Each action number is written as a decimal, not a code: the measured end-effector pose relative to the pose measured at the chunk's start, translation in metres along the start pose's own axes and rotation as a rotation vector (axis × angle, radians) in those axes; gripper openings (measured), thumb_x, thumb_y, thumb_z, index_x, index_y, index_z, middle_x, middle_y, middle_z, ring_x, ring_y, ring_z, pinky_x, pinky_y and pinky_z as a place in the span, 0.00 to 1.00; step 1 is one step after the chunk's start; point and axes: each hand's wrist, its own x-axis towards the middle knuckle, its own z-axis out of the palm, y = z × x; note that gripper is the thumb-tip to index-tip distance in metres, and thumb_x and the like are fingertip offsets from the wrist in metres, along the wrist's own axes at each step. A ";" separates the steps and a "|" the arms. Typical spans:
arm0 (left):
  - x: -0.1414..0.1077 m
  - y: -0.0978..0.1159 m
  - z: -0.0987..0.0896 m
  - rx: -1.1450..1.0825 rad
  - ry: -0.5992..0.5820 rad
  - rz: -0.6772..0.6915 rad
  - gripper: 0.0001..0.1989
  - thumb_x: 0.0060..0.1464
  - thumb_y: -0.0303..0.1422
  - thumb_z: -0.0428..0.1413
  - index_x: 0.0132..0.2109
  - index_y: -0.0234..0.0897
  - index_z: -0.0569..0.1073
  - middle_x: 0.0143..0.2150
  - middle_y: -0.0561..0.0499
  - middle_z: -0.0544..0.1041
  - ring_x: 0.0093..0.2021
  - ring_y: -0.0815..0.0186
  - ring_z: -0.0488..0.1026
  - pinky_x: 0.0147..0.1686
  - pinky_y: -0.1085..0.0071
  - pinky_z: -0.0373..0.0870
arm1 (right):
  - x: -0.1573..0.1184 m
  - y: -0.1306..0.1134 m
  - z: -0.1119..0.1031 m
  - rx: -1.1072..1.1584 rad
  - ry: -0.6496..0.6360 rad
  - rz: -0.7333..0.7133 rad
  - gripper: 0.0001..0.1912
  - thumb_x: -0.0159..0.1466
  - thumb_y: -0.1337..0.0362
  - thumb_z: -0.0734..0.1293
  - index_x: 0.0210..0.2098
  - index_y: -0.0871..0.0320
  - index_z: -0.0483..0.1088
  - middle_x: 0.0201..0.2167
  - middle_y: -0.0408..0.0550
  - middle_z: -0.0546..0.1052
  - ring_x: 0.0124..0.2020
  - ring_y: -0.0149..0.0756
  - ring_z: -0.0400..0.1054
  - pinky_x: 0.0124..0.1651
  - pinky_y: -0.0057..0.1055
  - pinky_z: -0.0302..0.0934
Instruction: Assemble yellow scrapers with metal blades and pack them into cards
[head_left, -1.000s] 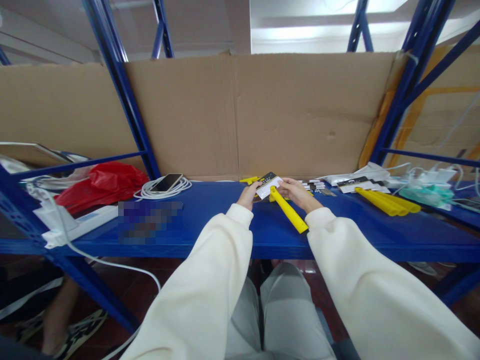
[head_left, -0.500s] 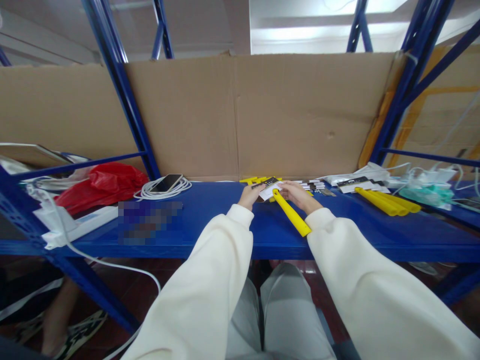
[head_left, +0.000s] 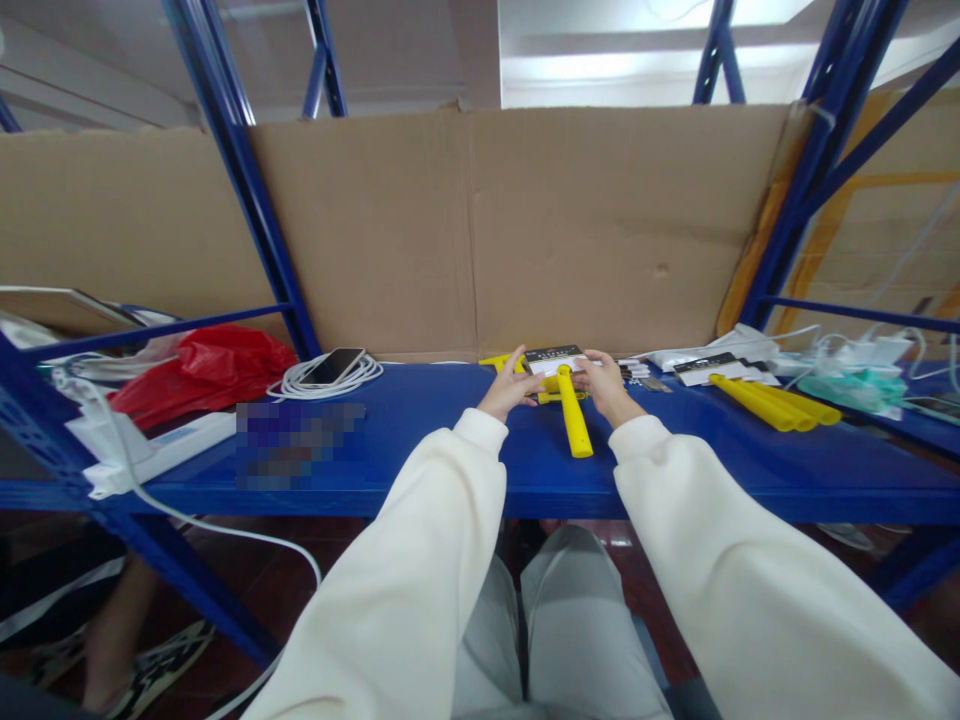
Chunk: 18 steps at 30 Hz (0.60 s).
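Observation:
A yellow-handled scraper (head_left: 574, 420) is held up over the middle of the blue shelf, its handle pointing down toward me. Its wide head is covered by a black-and-white card sleeve (head_left: 551, 360). My left hand (head_left: 512, 387) is at the left edge of the sleeve, thumb on its lower corner and index finger raised beside it. Gripping the right side of the sleeve is my right hand (head_left: 606, 385), its far fingers hidden behind the card. Under and behind the hands lie more yellow parts (head_left: 495, 363), partly hidden.
Several yellow-handled scrapers (head_left: 780, 405) with card sleeves lie together at the right. White-edged pieces (head_left: 636, 370) sit just beyond my right hand. At the left are a phone (head_left: 335, 366) on a coiled white cable, a red bag (head_left: 225, 365) and a power strip (head_left: 184, 447). Cardboard (head_left: 472, 230) backs the shelf.
The scraper has turned, so its handle points more straight down and its sleeve sits more level. My left thumb and index finger have spread apart at the sleeve's edge.

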 end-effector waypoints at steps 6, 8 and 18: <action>-0.001 -0.003 -0.001 0.096 -0.174 -0.014 0.19 0.54 0.24 0.66 0.54 0.37 0.80 0.45 0.43 0.84 0.34 0.67 0.81 0.27 0.79 0.72 | -0.003 -0.003 0.002 -0.002 0.031 0.056 0.16 0.57 0.71 0.71 0.42 0.50 0.67 0.24 0.37 0.75 0.21 0.31 0.71 0.28 0.28 0.72; 0.000 -0.003 -0.001 0.088 -0.168 -0.013 0.16 0.53 0.24 0.67 0.50 0.35 0.82 0.46 0.42 0.84 0.33 0.67 0.82 0.27 0.79 0.71 | -0.004 -0.004 0.003 -0.004 0.037 0.101 0.15 0.58 0.71 0.71 0.43 0.51 0.68 0.24 0.37 0.75 0.21 0.30 0.71 0.27 0.26 0.70; 0.004 -0.001 0.000 0.070 0.073 -0.017 0.13 0.55 0.20 0.62 0.47 0.33 0.82 0.38 0.44 0.85 0.26 0.70 0.80 0.23 0.81 0.68 | -0.011 -0.007 0.009 0.013 -0.184 0.186 0.07 0.63 0.71 0.70 0.39 0.55 0.70 0.28 0.45 0.81 0.24 0.32 0.75 0.31 0.27 0.73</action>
